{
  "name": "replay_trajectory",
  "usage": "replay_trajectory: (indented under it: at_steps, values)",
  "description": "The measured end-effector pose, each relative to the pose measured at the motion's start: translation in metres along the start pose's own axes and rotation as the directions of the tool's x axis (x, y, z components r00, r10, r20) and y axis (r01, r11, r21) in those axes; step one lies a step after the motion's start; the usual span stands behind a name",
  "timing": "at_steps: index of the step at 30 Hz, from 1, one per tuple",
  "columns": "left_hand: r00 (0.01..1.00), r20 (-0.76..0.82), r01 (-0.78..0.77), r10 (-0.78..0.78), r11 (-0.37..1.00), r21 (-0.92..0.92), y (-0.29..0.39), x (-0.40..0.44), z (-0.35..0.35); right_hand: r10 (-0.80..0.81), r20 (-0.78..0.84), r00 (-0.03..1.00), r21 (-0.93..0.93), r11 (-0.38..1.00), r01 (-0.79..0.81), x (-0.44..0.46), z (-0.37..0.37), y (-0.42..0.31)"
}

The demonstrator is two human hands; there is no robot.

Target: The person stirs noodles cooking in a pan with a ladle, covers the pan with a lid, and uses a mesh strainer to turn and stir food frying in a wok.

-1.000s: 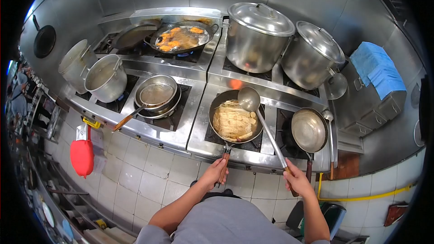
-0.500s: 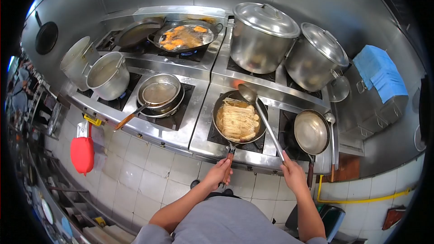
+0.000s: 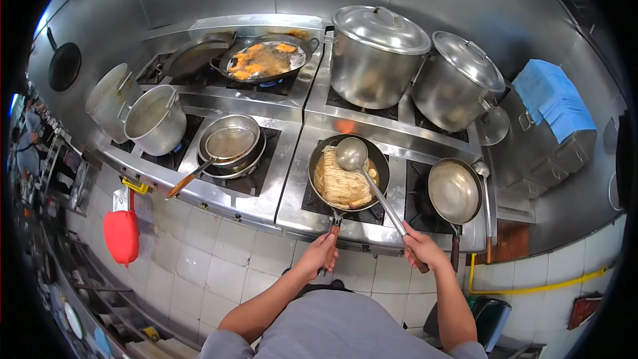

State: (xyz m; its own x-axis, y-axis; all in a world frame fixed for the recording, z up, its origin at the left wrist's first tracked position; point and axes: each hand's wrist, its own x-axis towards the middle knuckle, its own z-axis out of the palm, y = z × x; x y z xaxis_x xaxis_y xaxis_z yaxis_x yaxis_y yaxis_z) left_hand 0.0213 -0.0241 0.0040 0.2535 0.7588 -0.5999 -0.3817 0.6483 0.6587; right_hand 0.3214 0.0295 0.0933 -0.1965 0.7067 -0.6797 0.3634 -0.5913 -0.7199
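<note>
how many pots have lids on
2: the larger pot behind the pan in the left hand; the smaller pot right of that. Others may hide at the blurry left edge.

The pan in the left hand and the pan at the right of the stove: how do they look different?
The held pan has pale, stringy food in it; the other pan shows none. The left hand grips the held pan's handle; no hand grips the other pan's. The held pan's inside looks dark, the other pan's silvery. Both are round with long handles.
</note>
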Motion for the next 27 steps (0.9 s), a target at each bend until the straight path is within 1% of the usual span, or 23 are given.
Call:
replay_trajectory:
  at_steps: [2,3,4,5,6,7,8,9,10,12,13,15,16,18,19,20,21,22,23,24,26,27]
  values:
    - [1.000,0.000,0.002,-0.002,1.000,0.013,0.002,-0.001,0.000,-0.047,-0.039,0.998,-0.243,0.969,0.036,0.001,-0.003,-0.012]
    - [1.000,-0.004,0.000,0.000,1.000,0.020,0.004,-0.001,0.000,-0.065,-0.078,0.995,-0.329,0.944,0.036,0.000,-0.002,-0.017]
    - [1.000,0.001,-0.003,0.003,1.000,0.031,0.005,-0.001,0.001,-0.072,-0.084,0.994,-0.322,0.946,0.041,0.000,0.003,-0.024]
    - [1.000,-0.013,0.001,-0.001,1.000,0.024,0.006,-0.001,0.001,-0.152,-0.119,0.981,-0.497,0.865,0.073,-0.002,0.008,-0.031]
    - [1.000,-0.028,0.005,-0.005,1.000,0.017,0.005,-0.001,0.002,-0.233,-0.139,0.962,-0.655,0.751,0.087,-0.004,0.010,-0.033]
    - [1.000,-0.022,0.004,-0.004,1.000,0.029,0.004,0.001,0.002,-0.238,-0.147,0.960,-0.648,0.757,0.088,-0.002,0.009,-0.026]
    - [1.000,-0.007,-0.007,0.007,1.000,0.018,0.002,0.005,0.001,-0.415,-0.092,0.905,-0.824,0.542,0.165,0.005,0.008,-0.016]
    - [1.000,0.008,-0.019,0.019,1.000,0.007,0.001,0.006,0.001,-0.561,0.005,0.828,-0.940,0.280,0.195,0.005,0.009,-0.014]
    - [1.000,0.012,-0.021,0.021,1.000,0.015,0.000,0.007,0.002,-0.566,-0.003,0.825,-0.939,0.285,0.192,0.001,0.008,-0.013]
    - [1.000,-0.006,-0.019,0.020,1.000,0.008,0.000,0.007,0.003,-0.507,0.131,0.852,-0.957,0.158,0.241,-0.013,0.005,-0.016]
    - [1.000,-0.007,-0.020,0.020,1.000,0.015,0.001,0.007,0.004,-0.511,0.128,0.850,-0.956,0.164,0.242,-0.018,0.002,-0.016]
    - [0.999,-0.033,-0.023,0.025,0.999,0.034,0.000,0.004,0.006,-0.527,0.189,0.829,-0.939,0.149,0.309,-0.030,-0.014,-0.014]
    - [0.999,-0.036,-0.022,0.024,0.999,0.037,-0.001,0.005,0.006,-0.528,0.189,0.828,-0.938,0.152,0.311,-0.037,-0.024,-0.017]
    - [0.999,-0.016,-0.034,0.034,0.999,0.013,-0.001,0.005,0.006,-0.445,0.197,0.874,-0.878,0.316,0.359,-0.047,-0.044,-0.025]
    - [0.999,-0.020,-0.038,0.038,0.999,0.010,0.000,0.004,0.007,-0.510,0.200,0.836,-0.856,0.324,0.402,-0.051,-0.049,-0.024]
    - [0.999,-0.033,-0.031,0.031,0.999,0.019,0.001,0.003,0.009,-0.511,0.207,0.834,-0.857,0.317,0.407,-0.053,-0.045,-0.026]
    - [0.999,-0.045,-0.023,0.024,0.999,0.024,0.001,0.002,0.011,-0.410,0.093,0.907,-0.736,0.586,0.340,-0.057,-0.041,-0.026]
    - [0.998,-0.050,-0.025,0.026,1.000,0.013,0.000,0.003,0.011,-0.268,0.010,0.963,-0.553,0.801,0.229,-0.059,-0.036,-0.022]
    - [0.999,-0.031,-0.034,0.034,0.999,0.001,-0.001,0.003,0.010,-0.287,0.000,0.958,-0.459,0.851,0.255,-0.044,-0.035,-0.001]
    - [0.999,-0.014,-0.042,0.041,0.999,-0.011,-0.002,0.003,0.010,-0.283,0.012,0.959,-0.466,0.847,0.256,-0.041,-0.029,-0.003]
    - [0.999,-0.014,-0.053,0.053,0.998,-0.020,-0.003,0.003,0.009,-0.182,-0.013,0.983,-0.238,0.956,0.174,-0.036,-0.012,-0.006]
    - [0.998,-0.002,-0.063,0.063,0.998,-0.016,-0.003,0.003,0.009,-0.182,0.010,0.983,-0.241,0.954,0.179,-0.031,-0.012,-0.007]
